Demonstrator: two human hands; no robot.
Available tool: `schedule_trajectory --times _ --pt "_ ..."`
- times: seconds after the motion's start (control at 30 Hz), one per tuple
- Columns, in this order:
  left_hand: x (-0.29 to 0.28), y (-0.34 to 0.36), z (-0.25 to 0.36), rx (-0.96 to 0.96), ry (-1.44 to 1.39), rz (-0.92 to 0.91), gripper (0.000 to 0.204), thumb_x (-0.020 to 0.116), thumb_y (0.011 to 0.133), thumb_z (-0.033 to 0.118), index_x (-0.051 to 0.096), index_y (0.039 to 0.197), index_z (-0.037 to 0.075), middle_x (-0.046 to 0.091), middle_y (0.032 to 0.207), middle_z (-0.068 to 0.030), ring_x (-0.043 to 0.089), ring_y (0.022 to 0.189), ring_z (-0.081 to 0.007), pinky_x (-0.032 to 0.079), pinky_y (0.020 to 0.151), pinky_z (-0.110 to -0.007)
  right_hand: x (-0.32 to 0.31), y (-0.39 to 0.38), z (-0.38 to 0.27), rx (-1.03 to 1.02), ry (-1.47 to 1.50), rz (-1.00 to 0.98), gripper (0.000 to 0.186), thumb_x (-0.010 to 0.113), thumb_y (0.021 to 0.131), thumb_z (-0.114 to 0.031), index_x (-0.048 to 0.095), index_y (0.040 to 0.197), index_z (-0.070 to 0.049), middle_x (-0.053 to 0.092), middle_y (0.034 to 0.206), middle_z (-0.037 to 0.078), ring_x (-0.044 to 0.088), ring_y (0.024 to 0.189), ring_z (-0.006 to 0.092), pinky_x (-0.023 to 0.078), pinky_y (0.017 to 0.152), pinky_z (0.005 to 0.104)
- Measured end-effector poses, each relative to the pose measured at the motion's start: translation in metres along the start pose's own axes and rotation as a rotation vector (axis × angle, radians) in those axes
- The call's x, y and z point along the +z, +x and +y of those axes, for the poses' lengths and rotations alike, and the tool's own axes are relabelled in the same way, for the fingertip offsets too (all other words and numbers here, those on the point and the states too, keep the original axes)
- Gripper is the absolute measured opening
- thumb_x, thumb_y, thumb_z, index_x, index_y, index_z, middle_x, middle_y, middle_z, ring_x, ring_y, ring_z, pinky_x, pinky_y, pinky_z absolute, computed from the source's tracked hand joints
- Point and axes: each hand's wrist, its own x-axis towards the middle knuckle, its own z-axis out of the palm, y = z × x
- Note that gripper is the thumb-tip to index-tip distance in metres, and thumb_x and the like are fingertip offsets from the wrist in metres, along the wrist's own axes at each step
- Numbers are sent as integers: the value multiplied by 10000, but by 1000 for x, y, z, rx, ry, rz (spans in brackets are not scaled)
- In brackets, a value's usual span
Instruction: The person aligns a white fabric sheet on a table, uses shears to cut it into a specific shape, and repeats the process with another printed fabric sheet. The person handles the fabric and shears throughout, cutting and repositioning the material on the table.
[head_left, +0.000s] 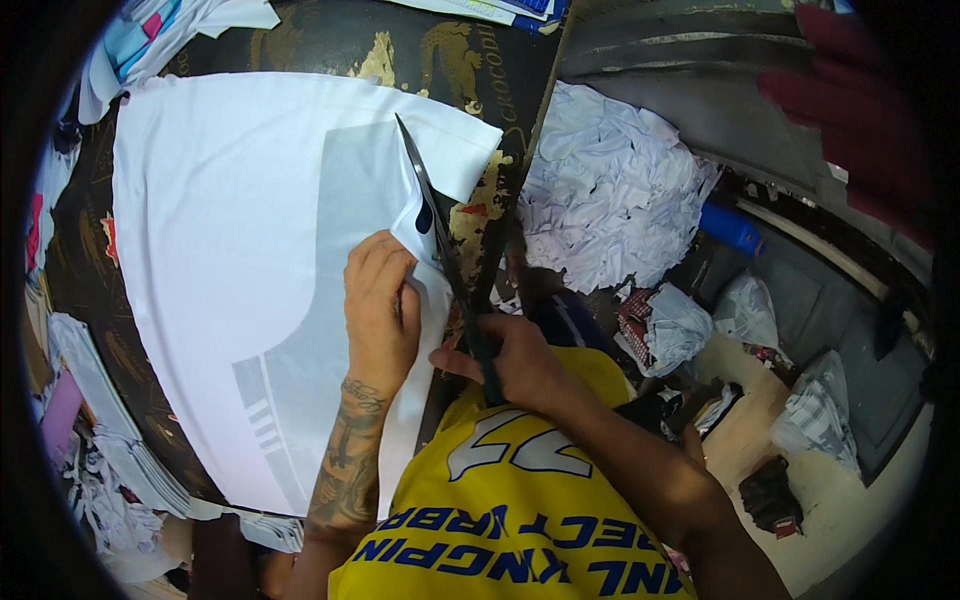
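A large piece of white fabric (215,200) with a pale grey printed panel is spread over the dark table (320,35). My left hand (382,305) has its fingers curled on the cloth near its right side, gripping a raised fold. In my right hand (520,355) is a pair of long dark scissors (417,165), held by the handles. Their blades point away from me, along the fabric's right part, with one blade lying over the cloth. Where the blades meet the fold is partly hidden.
Right of the table lies a big heap of white fabric scraps (610,190). Plastic bags (818,410) and a blue cylinder (732,230) are on that side. Stacked folded cloth (125,450) lines the left, with coloured cloth pieces (150,40) at the far left corner.
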Motion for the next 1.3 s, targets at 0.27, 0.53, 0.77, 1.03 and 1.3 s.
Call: schedule_trajectory --times 0.27,0.53,0.77,1.03,1.3 --pt "3 2 17 37 49 63 380 553 794 -135 707 1113 4 677 1167 -130 596 1241 -366 438 1071 -470 -46 -6 -25 -4 -155 -125 555 827 943 -574 716 875 -35 685 756 33 640 669 141 482 630 300" --pt "11 27 49 -48 245 263 504 620 787 -94 704 1259 58 673 1282 -67 601 1282 -284 435 1081 -457 -236 38 -109 -162 -1045 -395 592 788 946 -643 637 887 -73 516 727 13 520 715 153 429 653 352" --pt "34 25 40 -130 233 282 559 638 791 -63 672 1342 27 621 1388 -99 532 1397 -286 405 1167 -469 -221 106 -186 -326 -1135 -484 731 854 863 -649 747 1262 -46 517 750 14 495 750 171 424 678 375" --pt "37 28 46 -201 291 291 616 661 765 -43 659 1376 36 602 1417 -90 516 1414 -294 399 1189 -492 -213 108 -187 -231 -1132 -462 561 941 833 -533 725 920 -23 511 708 -11 474 686 141 397 612 348" --pt "46 30 45 -215 262 348 572 656 743 -65 662 1306 35 607 1364 -86 535 1377 -290 402 1157 -498 -205 108 -180 -201 -1032 -459 651 941 833 -537 533 612 -80 453 580 -50 440 585 93 333 539 324"
